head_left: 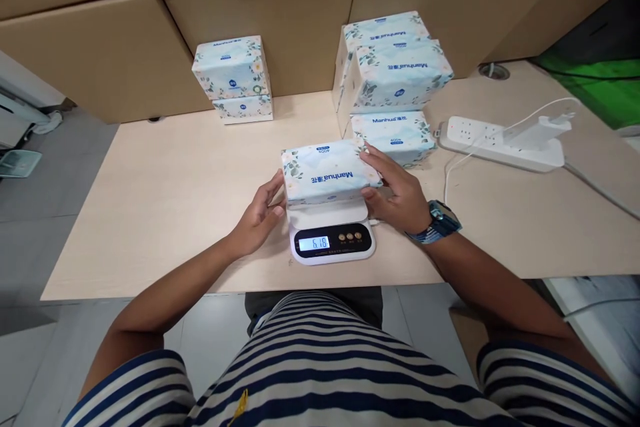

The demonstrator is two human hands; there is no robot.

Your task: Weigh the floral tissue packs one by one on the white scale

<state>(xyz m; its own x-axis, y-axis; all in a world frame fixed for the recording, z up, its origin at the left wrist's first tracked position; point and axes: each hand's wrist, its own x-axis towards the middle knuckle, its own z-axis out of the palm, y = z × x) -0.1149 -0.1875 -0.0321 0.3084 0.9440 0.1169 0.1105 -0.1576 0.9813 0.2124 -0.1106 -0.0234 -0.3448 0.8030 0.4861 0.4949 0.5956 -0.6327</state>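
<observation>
A pack of tissues [327, 170], white and pale blue with leaf prints and "Manhua" lettering, rests on a white kitchen scale [333, 257]. The scale's lit display reads about 618. My right hand [397, 190] grips the pack's right end, fingers over the far corner and thumb at the near side. At the pack's left end is my left hand [257, 217], its fingers and thumb apart; the fingertips are at the pack's edge, and I cannot tell if they press on it.
Two stacked tissue packs [233, 77] stand at the back left. Several more packs [400, 73] are piled at the back right, close behind my right hand. A white power strip [500, 140] with a plugged-in charger and cables lies on the right. Cardboard boxes [295, 20] wall the table's [165, 213] back edge.
</observation>
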